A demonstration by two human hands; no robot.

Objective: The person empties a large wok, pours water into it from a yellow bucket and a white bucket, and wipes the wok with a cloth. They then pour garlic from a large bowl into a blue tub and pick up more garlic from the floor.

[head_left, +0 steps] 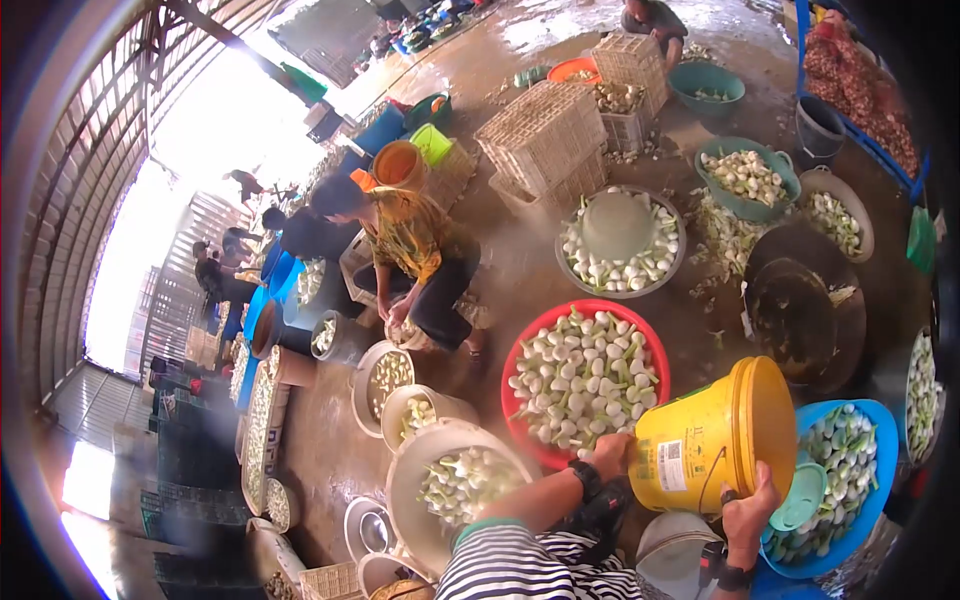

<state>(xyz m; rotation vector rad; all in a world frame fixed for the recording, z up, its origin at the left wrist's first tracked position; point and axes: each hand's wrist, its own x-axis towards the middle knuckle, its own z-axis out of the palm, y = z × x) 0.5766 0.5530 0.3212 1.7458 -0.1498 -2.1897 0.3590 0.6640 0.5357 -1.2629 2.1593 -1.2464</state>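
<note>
A yellow bucket [680,440] is tipped on its side, with its ringed end facing right. My left hand [607,456] grips its lower left end, the fingers partly hidden. My right hand [748,510] holds it near the ringed end from below, thumb up. Right beside that hand, a small green plastic bowl [803,497] lies over the bulbs in a blue tub [888,470]; I cannot tell whether the hand touches it. To the left of the bucket stands a red tub [512,420] full of white bulbs with green stems [580,375].
A large pale basin [410,490] of bulbs stands near my left arm. Beyond are a metal basin [620,293] of bulbs, a dark wide pan [800,320] and stacked crates [540,135]. A seated co-worker [415,245] works at left among several buckets.
</note>
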